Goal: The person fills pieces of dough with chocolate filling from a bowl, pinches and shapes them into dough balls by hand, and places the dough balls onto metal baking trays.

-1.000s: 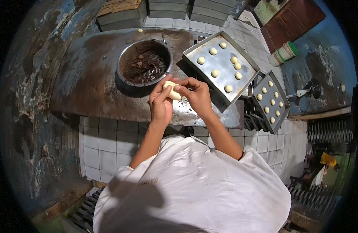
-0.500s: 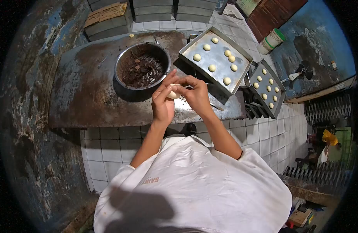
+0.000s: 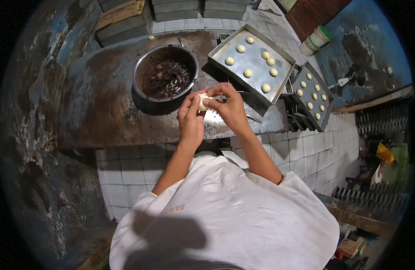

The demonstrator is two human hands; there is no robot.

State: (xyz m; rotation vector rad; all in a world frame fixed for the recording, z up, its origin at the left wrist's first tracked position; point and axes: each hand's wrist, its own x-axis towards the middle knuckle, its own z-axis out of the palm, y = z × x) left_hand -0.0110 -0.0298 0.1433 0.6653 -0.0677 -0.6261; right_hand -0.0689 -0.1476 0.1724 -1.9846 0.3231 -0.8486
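Between both hands is a pale piece of dough (image 3: 203,103), above the front part of the worn table (image 3: 95,108). My left hand (image 3: 191,118) cups it from the left, fingers wrapped round its side. The thumb and fingers of my right hand (image 3: 228,106) pinch its right edge. Just beyond my left hand stands a metal bowl (image 3: 137,81) with a dark brown crumbly filling (image 3: 164,78) inside. To the right of the bowl, a metal tray (image 3: 257,48) holds several round dough balls (image 3: 247,73), spaced apart.
A second, darker tray (image 3: 323,122) with several dough balls rests lower at the right on a rack. A thin utensil (image 3: 118,69) and a small dough bit (image 3: 151,38) lie on the table. Metal boxes (image 3: 126,27) stand behind; a lidded bucket (image 3: 316,40) is at the back right.
The dough looks more gathered between my fingers than a second ago, with my right fingers still pinching it. The camera view has shifted, so the table and trays appear displaced in the frame.
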